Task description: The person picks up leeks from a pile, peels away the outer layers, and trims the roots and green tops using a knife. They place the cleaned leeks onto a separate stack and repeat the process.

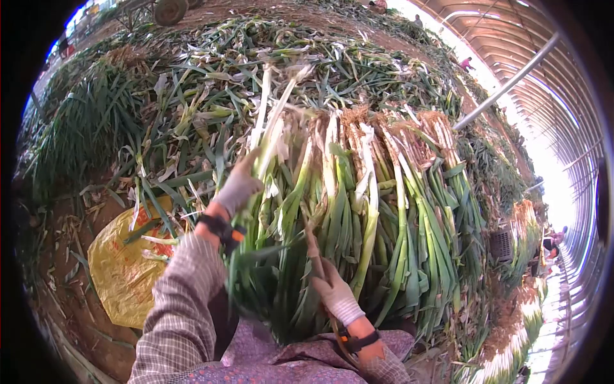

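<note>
My left hand [236, 191], in a pale glove, is closed around a couple of leeks [276, 125]. Their white ends point up and away from me, slightly blurred. My right hand [338, 296], also gloved, lies lower over the green leaves. It grips a thin brown tube [313, 246] that runs along the palm and down past the wrist; its far tip reaches up among the leaves. In front of both hands lies a wide row of leeks [409, 192], roots away from me and leaves toward my lap.
A yellow plastic sack [121, 269] lies at the left on brown soil. Loose leaves [256, 45] cover the ground beyond, with a leafy heap [89, 128] at far left. A metal pole [511, 80] slants at the right, near a dark crate [501, 246]. People are in the distance.
</note>
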The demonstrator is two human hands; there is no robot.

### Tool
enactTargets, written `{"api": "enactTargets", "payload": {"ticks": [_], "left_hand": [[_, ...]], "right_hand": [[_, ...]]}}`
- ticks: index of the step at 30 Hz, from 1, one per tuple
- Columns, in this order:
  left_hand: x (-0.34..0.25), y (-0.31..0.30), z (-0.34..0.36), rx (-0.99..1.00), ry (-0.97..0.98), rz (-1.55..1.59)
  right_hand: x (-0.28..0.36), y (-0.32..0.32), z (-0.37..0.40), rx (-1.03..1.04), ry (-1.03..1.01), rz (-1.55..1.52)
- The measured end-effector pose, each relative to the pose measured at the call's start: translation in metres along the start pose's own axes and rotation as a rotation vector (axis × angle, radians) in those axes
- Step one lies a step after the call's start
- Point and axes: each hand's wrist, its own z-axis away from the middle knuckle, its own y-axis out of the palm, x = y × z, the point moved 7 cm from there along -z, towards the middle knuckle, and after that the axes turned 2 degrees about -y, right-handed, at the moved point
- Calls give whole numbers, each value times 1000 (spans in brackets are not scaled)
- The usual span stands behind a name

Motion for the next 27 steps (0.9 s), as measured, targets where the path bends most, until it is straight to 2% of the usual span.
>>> {"api": "enactTargets", "payload": {"ticks": [2,3,4,6,8,9,12,15,19,22,23,25,26,27], "left_hand": [[34,-10,-30,0,0,-216],[50,-9,-42,1,0,-324],[75,1,-47,76,-72,-392],[116,20,-57,98,-209,-642],[64,37,-19,-229,15,-1062],[46,50,-9,-457,224,-1051],[45,93,-15,-145,280,-716],[78,117,-23,21,-112,-655],[89,125,-31,43,-183,-594],[115,133,-31,284,-220,-294],[102,122,-13,352,-266,-137],[92,103,16,388,-340,-53],[94,95,25,404,-377,-11],[110,91,20,411,-358,-100]], "right_hand": [[2,13,-20,0,49,37],[25,12,-31,-7,133,-67],[34,14,-52,-15,154,-105],[40,14,-87,-35,198,-180],[46,15,-98,5,316,-330],[46,18,-100,26,377,-406],[14,12,-104,-110,-12,-156],[12,8,-59,-69,82,-160],[4,-1,-17,-86,16,-75],[13,-10,13,-61,98,-83],[-1,-9,16,-91,-6,-28],[1,-3,33,-36,53,-95],[11,2,45,67,192,-191],[21,7,60,161,339,-270]]}}
